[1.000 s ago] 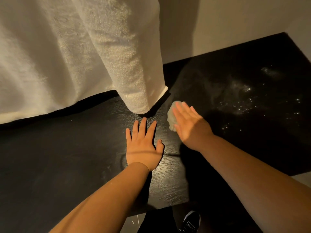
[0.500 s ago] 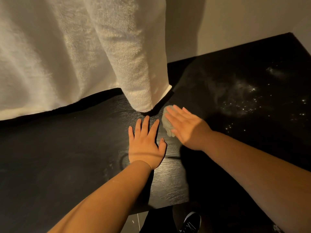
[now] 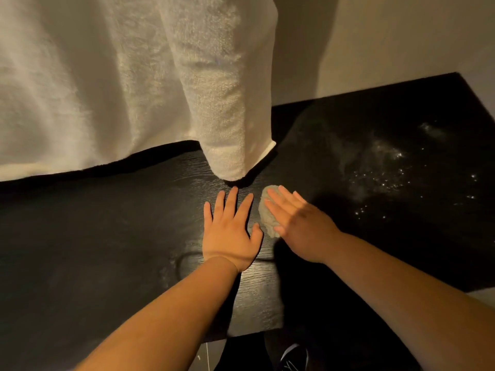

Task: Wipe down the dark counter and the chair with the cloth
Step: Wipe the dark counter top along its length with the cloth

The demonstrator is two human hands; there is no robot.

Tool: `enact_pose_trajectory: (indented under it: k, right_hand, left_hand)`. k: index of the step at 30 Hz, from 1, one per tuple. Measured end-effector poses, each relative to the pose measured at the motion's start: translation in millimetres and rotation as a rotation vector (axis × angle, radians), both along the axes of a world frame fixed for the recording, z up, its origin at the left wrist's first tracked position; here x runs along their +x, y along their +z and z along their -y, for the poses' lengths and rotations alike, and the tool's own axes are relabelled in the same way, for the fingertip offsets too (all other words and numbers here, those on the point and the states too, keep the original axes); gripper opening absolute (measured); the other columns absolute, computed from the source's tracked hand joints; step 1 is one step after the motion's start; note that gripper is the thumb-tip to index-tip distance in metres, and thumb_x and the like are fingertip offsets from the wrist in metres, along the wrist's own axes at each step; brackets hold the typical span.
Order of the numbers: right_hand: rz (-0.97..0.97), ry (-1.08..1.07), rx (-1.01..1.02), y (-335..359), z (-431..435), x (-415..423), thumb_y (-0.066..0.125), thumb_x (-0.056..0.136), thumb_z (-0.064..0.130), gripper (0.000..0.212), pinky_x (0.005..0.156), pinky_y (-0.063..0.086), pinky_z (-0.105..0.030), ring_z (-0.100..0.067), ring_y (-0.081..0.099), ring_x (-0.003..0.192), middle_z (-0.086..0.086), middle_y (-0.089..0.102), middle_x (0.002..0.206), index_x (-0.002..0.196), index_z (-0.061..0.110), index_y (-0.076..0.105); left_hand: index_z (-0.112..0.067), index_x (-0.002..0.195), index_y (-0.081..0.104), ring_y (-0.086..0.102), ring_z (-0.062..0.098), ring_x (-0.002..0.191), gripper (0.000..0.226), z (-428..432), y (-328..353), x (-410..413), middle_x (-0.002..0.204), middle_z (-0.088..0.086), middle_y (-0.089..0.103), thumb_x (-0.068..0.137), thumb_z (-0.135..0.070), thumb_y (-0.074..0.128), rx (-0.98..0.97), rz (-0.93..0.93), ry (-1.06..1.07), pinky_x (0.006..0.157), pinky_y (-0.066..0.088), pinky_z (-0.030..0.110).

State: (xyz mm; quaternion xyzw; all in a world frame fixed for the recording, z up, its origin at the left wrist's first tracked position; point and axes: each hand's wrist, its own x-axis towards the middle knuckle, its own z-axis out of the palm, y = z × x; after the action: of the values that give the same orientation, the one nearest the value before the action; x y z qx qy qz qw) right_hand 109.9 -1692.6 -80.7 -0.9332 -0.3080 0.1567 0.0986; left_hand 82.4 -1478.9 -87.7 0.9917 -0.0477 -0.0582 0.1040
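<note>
The dark counter [image 3: 107,250] fills the lower part of the view, its black wood grain catching the light. A small grey-green cloth [image 3: 266,214] lies bunched on it near the middle. My right hand [image 3: 297,223] presses flat on the cloth with straight fingers, covering its right side. Just left of the cloth, my left hand [image 3: 231,231] rests palm down on the counter with fingers spread. No chair is in view.
A cream curtain [image 3: 120,84] hangs down over the counter's back edge, one fold touching the surface just beyond my fingertips. White specks and smears [image 3: 383,175] mark the counter at the right. A beige wall rises behind. A dark shoe [image 3: 294,356] shows below the front edge.
My right hand slid the cloth a little to the left and nearer, up to my left hand. The left hand has stayed flat in place.
</note>
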Motion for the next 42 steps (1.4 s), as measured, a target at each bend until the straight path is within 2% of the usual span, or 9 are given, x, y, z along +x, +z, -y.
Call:
enact_pose_trajectory:
  k: [3, 9, 15, 20, 23, 27, 31, 37, 42]
  right_hand:
    - [0.093, -0.112, 0.005, 0.5, 4.1, 35.4, 0.040, 0.103, 0.026, 0.062, 0.127, 0.017, -0.047, -0.030, 0.013, 0.157, -0.009, 0.016, 0.170, 0.162, 0.010, 0.025]
    - [-0.052, -0.461, -0.057, 17.2, -12.5, 45.1, 0.037, 0.103, 0.018, 0.074, 0.127, -0.007, -0.043, -0.029, -0.021, 0.155, -0.010, -0.017, 0.169, 0.163, 0.008, -0.006]
    - [0.077, -0.145, 0.124, 2.8, 18.1, -8.0, 0.042, 0.096, 0.024, 0.059, 0.122, 0.029, -0.049, -0.032, 0.030, 0.152, -0.014, 0.037, 0.162, 0.150, 0.003, 0.047]
    - [0.049, -0.336, -0.022, 13.4, 30.8, 71.8, 0.032, 0.108, 0.027, 0.064, 0.127, -0.005, -0.036, -0.022, -0.010, 0.158, -0.004, -0.008, 0.172, 0.164, 0.013, 0.003]
    - [-0.024, -0.419, -0.023, 10.4, 27.3, 90.9, 0.031, 0.108, 0.027, 0.066, 0.128, -0.007, -0.039, -0.023, -0.018, 0.156, -0.004, -0.016, 0.171, 0.164, 0.014, -0.002]
    - [0.078, -0.243, 0.150, -3.3, 26.0, 67.0, 0.041, 0.099, 0.028, 0.060, 0.123, 0.021, -0.053, -0.035, 0.020, 0.154, -0.014, 0.029, 0.166, 0.155, 0.008, 0.040]
    - [0.090, -0.153, 0.114, -5.9, 41.3, 107.8, 0.063, 0.094, 0.017, 0.066, 0.123, 0.020, -0.053, -0.037, 0.026, 0.153, -0.014, 0.033, 0.164, 0.154, 0.007, 0.041]
    - [0.052, -0.484, -0.020, 0.6, 24.1, 179.1, 0.027, 0.109, 0.034, 0.063, 0.127, -0.006, -0.042, -0.028, -0.011, 0.158, -0.010, -0.006, 0.172, 0.164, 0.010, 0.006]
    - [-0.036, -0.261, -0.043, 7.1, 1.3, 136.5, 0.015, 0.107, 0.044, 0.063, 0.125, -0.011, -0.040, -0.025, -0.018, 0.157, -0.005, -0.006, 0.172, 0.164, 0.016, 0.011]
  left_hand:
    - [-0.035, 0.165, 0.026, 0.006, 0.031, 0.162, 0.072, 0.6, 1.2, -0.9, 0.175, 0.003, 0.017, 0.097, -0.057, 0.035, 0.009, -0.013, -0.004, 0.130, 0.001, 0.058]
    - [-0.034, 0.165, 0.029, 0.004, 0.033, 0.162, 0.068, 1.8, 7.8, -4.0, 0.175, 0.005, 0.015, 0.100, -0.053, 0.036, 0.012, -0.050, -0.015, 0.130, -0.001, 0.059]
    - [-0.022, 0.160, 0.041, 0.020, 0.031, 0.160, 0.064, 15.5, 8.4, 6.0, 0.171, 0.008, 0.027, 0.099, -0.041, 0.041, -0.114, -0.072, -0.214, 0.131, 0.008, 0.049]
    - [-0.019, 0.166, 0.025, 0.008, 0.027, 0.162, 0.070, 43.5, 14.4, 48.8, 0.175, 0.005, 0.016, 0.103, -0.042, 0.044, -0.158, -0.116, -0.215, 0.132, 0.005, 0.045]
    - [-0.023, 0.167, 0.025, 0.023, 0.024, 0.158, 0.072, 47.9, 12.0, 80.9, 0.174, 0.002, 0.021, 0.102, -0.046, 0.046, -0.157, -0.109, -0.152, 0.127, 0.027, 0.045]
    - [-0.039, 0.165, 0.018, 0.034, 0.020, 0.153, 0.074, 51.1, 9.7, 95.2, 0.165, -0.005, 0.040, 0.098, -0.056, 0.042, -0.169, -0.118, -0.034, 0.119, 0.039, 0.045]
    - [-0.044, 0.165, 0.000, 0.025, 0.022, 0.156, 0.076, 52.2, 11.6, 101.0, 0.171, -0.005, 0.026, 0.099, -0.056, 0.036, -0.135, -0.219, -0.036, 0.125, 0.028, 0.045]
    - [-0.045, 0.164, -0.009, 0.033, 0.024, 0.153, 0.080, 52.2, 5.6, 103.1, 0.170, -0.004, 0.030, 0.098, -0.057, 0.033, -0.088, -0.201, -0.044, 0.113, 0.046, 0.046]
    - [-0.035, 0.167, 0.008, 0.033, 0.025, 0.154, 0.082, 54.9, 5.5, 105.5, 0.168, -0.001, 0.034, 0.095, -0.060, 0.037, -0.078, -0.147, -0.059, 0.121, 0.038, 0.049]
